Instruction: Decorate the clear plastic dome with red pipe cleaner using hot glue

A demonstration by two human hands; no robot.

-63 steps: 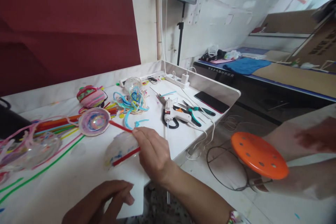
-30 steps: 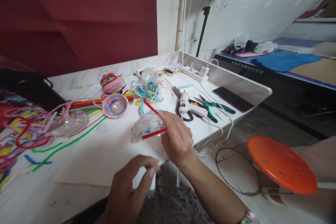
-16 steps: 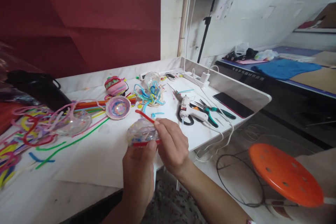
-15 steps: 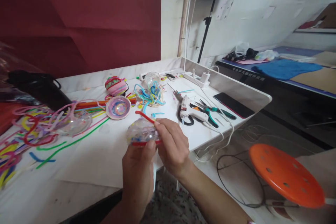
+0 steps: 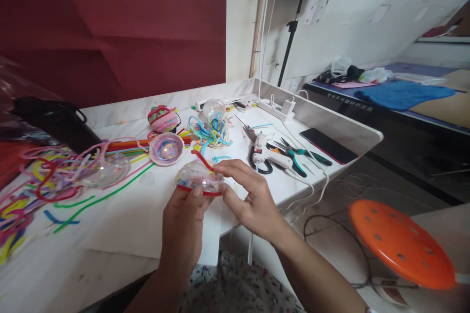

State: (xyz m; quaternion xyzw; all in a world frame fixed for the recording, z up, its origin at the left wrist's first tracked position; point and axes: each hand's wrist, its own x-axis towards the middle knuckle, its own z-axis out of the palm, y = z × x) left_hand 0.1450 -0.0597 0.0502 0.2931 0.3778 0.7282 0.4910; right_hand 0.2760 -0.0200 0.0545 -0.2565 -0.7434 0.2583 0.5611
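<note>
My left hand (image 5: 185,220) holds a clear plastic half-ball (image 5: 198,176) from below, thumb against its near side. Along the half-ball's rim runs a red pipe cleaner (image 5: 194,191), and its loose end sticks up at the far side. My right hand (image 5: 247,195) grips the pipe cleaner at the right edge, index finger by the loose end and thumb lower at the rim. Behind them lie a half-ball lined with pink and purple pipe cleaners (image 5: 166,149) and a bunch of blue and cream pipe cleaners (image 5: 213,131).
A glue gun (image 5: 270,154) and green-handled pliers (image 5: 293,154) lie to the right, near a black phone (image 5: 328,145). Tangled pipe cleaners (image 5: 47,181) cover the left side. A pink wrapped ball (image 5: 162,118) sits at the back. An orange stool (image 5: 400,244) stands beside the table.
My right fingers have spread from a tight pinch to a wider hold around the half-ball's edge. The half-ball has risen slightly, and the pipe cleaner's loose end points more steeply up.
</note>
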